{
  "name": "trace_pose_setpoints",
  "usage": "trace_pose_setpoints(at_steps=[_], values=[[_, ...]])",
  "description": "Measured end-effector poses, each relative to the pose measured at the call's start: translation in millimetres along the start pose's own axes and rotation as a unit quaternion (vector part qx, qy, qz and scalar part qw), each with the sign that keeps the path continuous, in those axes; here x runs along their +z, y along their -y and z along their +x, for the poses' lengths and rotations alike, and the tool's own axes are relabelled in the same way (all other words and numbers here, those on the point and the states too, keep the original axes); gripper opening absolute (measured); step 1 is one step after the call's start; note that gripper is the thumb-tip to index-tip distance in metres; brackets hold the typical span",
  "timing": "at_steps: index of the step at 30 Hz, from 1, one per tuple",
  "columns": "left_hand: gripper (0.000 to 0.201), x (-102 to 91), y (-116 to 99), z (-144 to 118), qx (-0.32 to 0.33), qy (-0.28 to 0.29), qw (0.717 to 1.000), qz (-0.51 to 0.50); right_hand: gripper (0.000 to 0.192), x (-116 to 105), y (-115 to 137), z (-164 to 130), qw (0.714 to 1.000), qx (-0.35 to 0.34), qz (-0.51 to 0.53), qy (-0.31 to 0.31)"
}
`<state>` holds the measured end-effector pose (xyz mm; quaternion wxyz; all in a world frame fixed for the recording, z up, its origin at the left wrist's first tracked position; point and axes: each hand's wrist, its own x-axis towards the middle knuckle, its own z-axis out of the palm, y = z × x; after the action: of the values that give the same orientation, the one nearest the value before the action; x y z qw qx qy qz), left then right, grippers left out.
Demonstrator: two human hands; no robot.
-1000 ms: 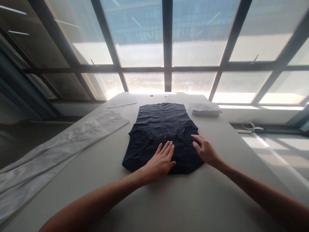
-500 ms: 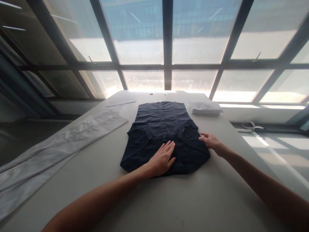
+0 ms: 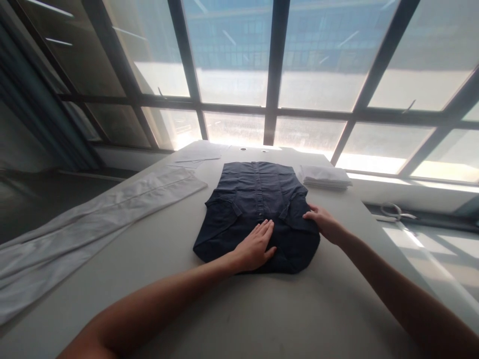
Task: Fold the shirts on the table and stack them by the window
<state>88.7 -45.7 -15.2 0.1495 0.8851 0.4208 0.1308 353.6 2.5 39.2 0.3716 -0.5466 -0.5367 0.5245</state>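
Observation:
A dark navy shirt [image 3: 254, 187] lies on the white table with its buttoned front facing up and its sides folded in. My left hand [image 3: 256, 248] rests flat on the lower middle of it, fingers stretched out and held together. At the shirt's right edge, my right hand [image 3: 324, 223] pinches the cloth between thumb and fingers. The right side of the fabric is bent inward there, and the lower right corner looks rounded. Part of the shirt's bottom edge is hidden behind my left hand and forearm.
Light grey trousers [image 3: 101, 217] stretch along the left of the table [image 3: 239, 314]. Thin white sheets [image 3: 198, 152] lie at the far left, and a folded white stack [image 3: 325, 177] at the far right. Tall windows stand behind; a coiled strip [image 3: 391, 212] lies beyond the right edge.
My right hand has drawn the shirt's right edge slightly inward, and the lower right corner has pulled in. My left hand stays flat in place. The view has tilted a little.

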Motion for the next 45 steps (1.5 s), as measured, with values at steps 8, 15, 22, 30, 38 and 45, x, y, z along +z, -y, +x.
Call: trace_pose_setpoints(at_steps=[8, 15, 22, 30, 38, 45], values=[[0.102, 5.0, 0, -4, -0.024, -0.041, 0.998, -0.03, 0.086, 57, 12, 17, 0.998, -0.021, -0.049, 0.024], [0.098, 4.3, -1, -6, 0.005, -0.132, 0.991, -0.032, 0.068, 94, -16, 32, 0.976, -0.047, -0.161, 0.14], [0.063, -0.3, -8, -5, 0.043, -0.102, 0.994, 0.006, 0.039, 75, -22, 40, 0.931, -0.245, -0.265, -0.045], [0.058, -6.9, -8, -6, 0.138, 0.023, 0.99, 0.025, 0.058, 72, -51, 53, 0.832, -0.305, -0.453, 0.097], [0.062, -6.8, -5, -9, 0.155, 0.076, 0.985, 0.021, 0.061, 67, -35, 101, 0.815, -0.245, -0.518, 0.082], [0.062, -17.0, -7, -27, 0.174, 0.119, 0.977, -0.005, 0.063, 73, -37, 89, 0.813, -0.213, -0.538, 0.061]])
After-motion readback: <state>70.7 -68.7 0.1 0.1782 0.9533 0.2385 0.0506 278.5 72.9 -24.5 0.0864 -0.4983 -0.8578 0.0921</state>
